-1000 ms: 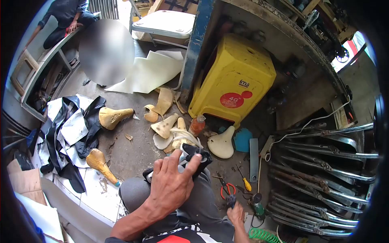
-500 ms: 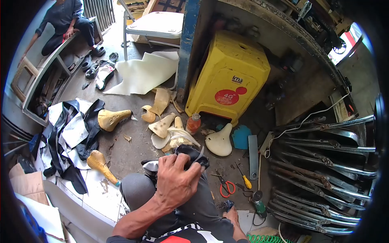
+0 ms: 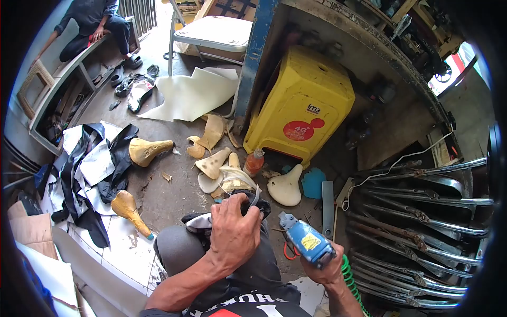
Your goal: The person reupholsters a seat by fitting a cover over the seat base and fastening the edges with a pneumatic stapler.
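Holds with the left hand [image 3: 236, 230] a black cover [image 3: 264, 207], pinching it between the thumb and the bent fingers, in front of the lap and near the left knee. Has a pale strip [image 3: 257, 196] standing up from the cover, close to the thumb.

Grips with the right hand [image 3: 325, 270] a blue pneumatic stapler [image 3: 309, 240], closed around its lower end, with the metal end directed toward the cover, near it but apart. Cannot tell the position of the fingertips under the tool. Has a green coiled hose [image 3: 347, 274] just beside the right wrist, and a red-handled tool [image 3: 288, 255] partly hidden behind the stapler.

To be seen on the floor ahead: a white saddle [image 3: 285, 187], an orange bottle [image 3: 254, 164] and a yellow plastic stool [image 3: 306, 100]. To be seen at the left: two yellowish saddle forms [image 3: 149, 152], near a heap of black and white scraps [image 3: 97, 165]. At the right, stacked close together: chrome metal frames [image 3: 422, 233]. Farther away, at upper left: a seated person [image 3: 87, 21].
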`<state>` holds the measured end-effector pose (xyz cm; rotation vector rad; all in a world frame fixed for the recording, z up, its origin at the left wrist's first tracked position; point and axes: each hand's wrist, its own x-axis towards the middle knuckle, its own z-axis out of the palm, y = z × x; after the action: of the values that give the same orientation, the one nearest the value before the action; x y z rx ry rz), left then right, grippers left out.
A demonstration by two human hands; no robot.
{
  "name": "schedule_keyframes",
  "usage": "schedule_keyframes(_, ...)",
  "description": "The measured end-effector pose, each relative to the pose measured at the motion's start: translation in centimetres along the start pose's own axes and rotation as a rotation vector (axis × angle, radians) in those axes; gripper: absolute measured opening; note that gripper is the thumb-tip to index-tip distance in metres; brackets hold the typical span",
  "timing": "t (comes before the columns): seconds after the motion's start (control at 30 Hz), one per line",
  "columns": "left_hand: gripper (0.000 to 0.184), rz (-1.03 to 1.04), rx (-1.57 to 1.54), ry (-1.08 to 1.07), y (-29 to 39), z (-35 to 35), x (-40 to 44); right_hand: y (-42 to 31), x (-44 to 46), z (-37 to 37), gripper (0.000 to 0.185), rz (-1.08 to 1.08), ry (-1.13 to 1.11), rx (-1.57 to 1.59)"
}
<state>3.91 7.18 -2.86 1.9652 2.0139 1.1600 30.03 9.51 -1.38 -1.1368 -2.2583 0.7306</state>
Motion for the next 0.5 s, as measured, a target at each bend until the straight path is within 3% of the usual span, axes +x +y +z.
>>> schedule_keyframes(0.17,0.016,0.005,-0.021,-0.004,-0.2,-0.1,0.1,-2.4,3.4,-1.4,0.057,-0.228,-0.097,-0.078)
schedule_keyframes(0.47,0.019,0.044,-0.057,-0.004,-0.7,0.2,-0.8,-2.0,3.2,-1.3,0.053,-0.104,-0.088,-0.074)
schedule_keyframes(0.5,0.022,0.08,-0.014,-0.041,-0.4,-0.2,-0.8,-2.1,3.3,-0.7,0.049,0.029,0.004,-0.021)
